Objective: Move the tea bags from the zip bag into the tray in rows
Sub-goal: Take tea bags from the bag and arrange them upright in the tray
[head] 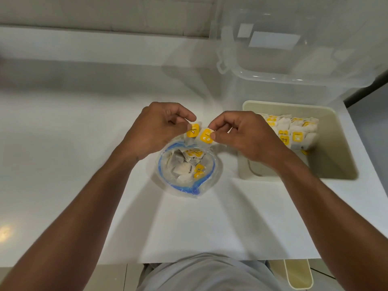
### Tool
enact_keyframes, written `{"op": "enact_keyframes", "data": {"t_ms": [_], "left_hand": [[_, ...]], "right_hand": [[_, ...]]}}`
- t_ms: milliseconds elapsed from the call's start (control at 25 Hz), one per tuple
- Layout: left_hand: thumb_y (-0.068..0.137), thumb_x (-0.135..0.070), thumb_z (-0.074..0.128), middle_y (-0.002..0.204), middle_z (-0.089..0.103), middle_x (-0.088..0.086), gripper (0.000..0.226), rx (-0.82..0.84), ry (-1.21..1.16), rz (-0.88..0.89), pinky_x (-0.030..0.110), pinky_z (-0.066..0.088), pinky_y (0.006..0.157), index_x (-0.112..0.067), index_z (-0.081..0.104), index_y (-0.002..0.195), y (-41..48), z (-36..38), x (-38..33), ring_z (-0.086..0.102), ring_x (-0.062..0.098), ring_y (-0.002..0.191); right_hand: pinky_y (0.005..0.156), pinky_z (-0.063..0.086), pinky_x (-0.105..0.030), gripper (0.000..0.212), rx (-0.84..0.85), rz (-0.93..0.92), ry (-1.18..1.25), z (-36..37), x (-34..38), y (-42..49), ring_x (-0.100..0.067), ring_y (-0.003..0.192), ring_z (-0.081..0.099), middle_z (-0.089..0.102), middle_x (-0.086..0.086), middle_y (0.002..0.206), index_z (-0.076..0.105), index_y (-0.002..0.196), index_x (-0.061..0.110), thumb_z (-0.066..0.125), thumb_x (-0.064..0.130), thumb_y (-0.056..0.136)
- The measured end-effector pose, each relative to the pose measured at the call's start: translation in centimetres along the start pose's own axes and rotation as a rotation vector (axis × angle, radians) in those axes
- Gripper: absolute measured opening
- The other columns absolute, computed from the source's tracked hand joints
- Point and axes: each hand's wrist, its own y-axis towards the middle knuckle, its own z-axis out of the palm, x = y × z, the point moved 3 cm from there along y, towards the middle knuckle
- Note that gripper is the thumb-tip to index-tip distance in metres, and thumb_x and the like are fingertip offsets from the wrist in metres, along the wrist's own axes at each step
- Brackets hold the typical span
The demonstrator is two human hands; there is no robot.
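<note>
The left hand (159,127) pinches one yellow tag (192,131) between thumb and forefinger. The right hand (247,135) pinches a second tag (206,135) the same way. Both tags hang side by side just above the far edge of the open zip bag (161,164), which stands on the white counter (84,143) between the forearms. More tea bags (184,164) lie loose inside it. To the right, the cream tray (336,133) holds rows of packed tea bags (294,131) against its far side, with its near part bare.

The likely trouble is tangled strings. If the two held bags are knotted together or caught on those below, pulling them apart could tear a tag off, drag others out, or tip the soft bag over. Carrying two at once to the tray may also leave them crooked in the row.

The paper pouches under the held tags are mostly hidden by fingers and blur, and no strings can be made out. The right forearm covers the tray's near left corner. A clear plastic box (294,49) at the far right is cut off by the frame, and the tag print is mostly unreadable
</note>
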Motion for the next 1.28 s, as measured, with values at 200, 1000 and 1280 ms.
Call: {"op": "enact_keyframes", "data": {"t_ms": [200,1000,1280], "left_hand": [[0.088,-0.020,0.073,0.084,0.073,-0.011,0.016,0.009,0.053,0.053,0.019,0.048,0.073,-0.034,0.075,0.094,0.1,0.5,-0.9,0.066,0.000,0.077],[0.082,-0.014,0.076,0.075,0.068,-0.012,0.020,0.250,0.126,0.206,0.014,0.041,0.056,-0.035,0.074,0.085,6.9,10.9,-10.3,0.061,0.003,0.065],[0.079,-0.014,0.077,0.078,0.071,-0.012,0.017,0.297,0.238,0.234,0.022,0.051,0.072,-0.029,0.075,0.087,8.8,16.9,-13.8,0.063,-0.003,0.072]], "right_hand": [[0.054,0.040,-0.016,0.003,-0.081,0.019,-0.058,-1.1,-0.1,-0.6,-0.001,0.051,0.055,0.066,0.020,0.072,0.071,0.084,0.031,0.073,0.031,0.082],[0.058,0.041,-0.012,0.008,-0.162,0.064,-0.189,-13.4,-7.1,-4.8,0.007,0.059,0.056,0.068,0.016,0.074,0.071,0.086,0.032,0.075,0.028,0.081],[0.069,0.050,-0.029,0.006,-0.170,0.134,-0.301,-18.0,-12.5,-5.9,0.001,0.072,0.061,0.070,0.020,0.076,0.071,0.086,0.033,0.072,0.034,0.080]]}}
